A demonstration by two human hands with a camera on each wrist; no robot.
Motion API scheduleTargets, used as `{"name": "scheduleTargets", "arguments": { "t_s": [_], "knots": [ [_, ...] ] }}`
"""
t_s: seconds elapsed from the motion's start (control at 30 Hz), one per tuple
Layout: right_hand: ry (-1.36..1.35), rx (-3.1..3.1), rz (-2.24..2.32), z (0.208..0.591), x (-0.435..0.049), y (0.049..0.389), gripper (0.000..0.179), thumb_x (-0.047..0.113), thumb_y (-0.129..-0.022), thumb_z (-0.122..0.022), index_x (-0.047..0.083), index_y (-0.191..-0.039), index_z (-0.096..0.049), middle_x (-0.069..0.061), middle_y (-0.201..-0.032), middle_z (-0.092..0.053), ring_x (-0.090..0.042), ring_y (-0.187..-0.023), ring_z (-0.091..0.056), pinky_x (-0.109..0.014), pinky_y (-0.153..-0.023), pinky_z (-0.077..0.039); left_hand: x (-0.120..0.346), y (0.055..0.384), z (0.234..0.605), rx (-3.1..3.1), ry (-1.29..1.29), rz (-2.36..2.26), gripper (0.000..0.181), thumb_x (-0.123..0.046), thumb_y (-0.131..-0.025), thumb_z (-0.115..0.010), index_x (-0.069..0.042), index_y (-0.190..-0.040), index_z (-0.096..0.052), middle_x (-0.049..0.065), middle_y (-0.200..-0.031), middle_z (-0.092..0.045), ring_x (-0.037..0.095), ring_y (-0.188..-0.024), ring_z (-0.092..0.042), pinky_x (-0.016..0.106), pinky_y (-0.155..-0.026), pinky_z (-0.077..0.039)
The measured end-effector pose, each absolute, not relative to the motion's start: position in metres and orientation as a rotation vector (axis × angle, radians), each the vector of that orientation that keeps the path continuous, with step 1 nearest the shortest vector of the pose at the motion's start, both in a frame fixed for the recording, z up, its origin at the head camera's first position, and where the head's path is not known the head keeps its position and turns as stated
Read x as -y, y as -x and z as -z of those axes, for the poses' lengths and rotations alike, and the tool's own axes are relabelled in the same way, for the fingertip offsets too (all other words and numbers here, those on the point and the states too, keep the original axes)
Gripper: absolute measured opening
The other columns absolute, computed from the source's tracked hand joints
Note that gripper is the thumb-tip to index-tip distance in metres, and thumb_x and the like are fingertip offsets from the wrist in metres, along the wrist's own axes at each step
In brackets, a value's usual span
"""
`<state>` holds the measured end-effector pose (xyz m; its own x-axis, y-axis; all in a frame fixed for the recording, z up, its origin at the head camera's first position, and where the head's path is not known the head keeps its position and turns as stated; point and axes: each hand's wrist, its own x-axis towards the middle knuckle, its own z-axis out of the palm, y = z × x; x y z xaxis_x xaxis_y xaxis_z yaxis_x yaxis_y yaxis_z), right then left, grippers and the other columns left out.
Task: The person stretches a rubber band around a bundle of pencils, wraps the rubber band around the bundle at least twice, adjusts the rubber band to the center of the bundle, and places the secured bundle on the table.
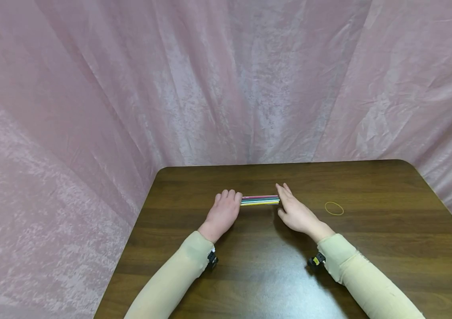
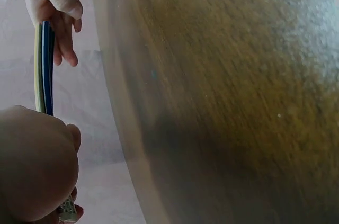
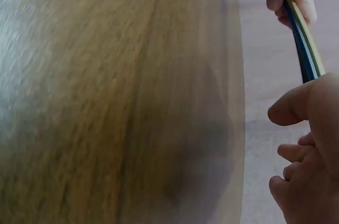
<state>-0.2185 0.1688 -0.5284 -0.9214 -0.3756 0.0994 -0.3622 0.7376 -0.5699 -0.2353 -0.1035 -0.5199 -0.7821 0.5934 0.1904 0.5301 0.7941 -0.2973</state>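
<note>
A bundle of thin coloured sticks (image 1: 259, 200), with red, white, teal and yellow stripes showing, is held level above the table. My left hand (image 1: 224, 210) grips it around the left part, its fingers curled over. In the left wrist view a patterned, greyish end of the bundle (image 2: 68, 211) shows below the left hand. My right hand (image 1: 295, 212) has its fingers extended, the palm side right at the bundle's right end. From the right wrist, the sticks (image 3: 306, 44) run from the left hand to the base of the right thumb (image 3: 291, 107).
A yellow rubber band (image 1: 334, 208) lies on the brown wooden table (image 1: 369, 186), to the right of the right hand. Pink curtains (image 1: 250, 88) hang behind the table's far edge and along its sides.
</note>
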Motion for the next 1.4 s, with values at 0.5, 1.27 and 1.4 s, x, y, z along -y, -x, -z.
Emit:
{"name": "scheduleTargets", "arguments": {
  "t_s": [0.5,1.27,1.4],
  "knots": [
    [0.602,-2.859,1.043,0.526,-0.162,0.217,0.085,-0.004,-0.094,-0.055,-0.014,-0.164,-0.008,-0.031,-0.174,-0.010,-0.045,-0.162,0.000,-0.059,-0.126,-0.016,0.101,0.235,0.517,2.743,0.829,-0.311,0.011,-0.010,-0.114,-0.048,-0.006,-0.123,-0.054,0.009,-0.105,-0.055,0.026,-0.095,-0.049,0.039,-0.082,-0.042],
    [0.618,-2.952,0.856,0.526,-0.162,0.216,0.078,-0.006,-0.088,-0.055,-0.021,-0.158,-0.022,-0.038,-0.166,-0.025,-0.053,-0.158,-0.012,-0.059,-0.125,-0.019,0.096,0.230,0.518,2.681,0.828,-0.371,0.009,-0.010,-0.113,-0.051,-0.006,-0.120,-0.056,0.009,-0.103,-0.057,0.025,-0.093,-0.051,0.038,-0.081,-0.044],
    [0.600,-2.922,0.870,0.528,-0.165,0.216,0.080,-0.003,-0.091,-0.057,-0.018,-0.161,-0.019,-0.035,-0.169,-0.023,-0.050,-0.160,-0.011,-0.058,-0.126,-0.019,0.097,0.230,0.519,2.695,0.832,-0.355,0.010,-0.012,-0.112,-0.054,-0.006,-0.121,-0.056,0.009,-0.105,-0.058,0.025,-0.094,-0.052,0.038,-0.082,-0.045]
  ]
}}
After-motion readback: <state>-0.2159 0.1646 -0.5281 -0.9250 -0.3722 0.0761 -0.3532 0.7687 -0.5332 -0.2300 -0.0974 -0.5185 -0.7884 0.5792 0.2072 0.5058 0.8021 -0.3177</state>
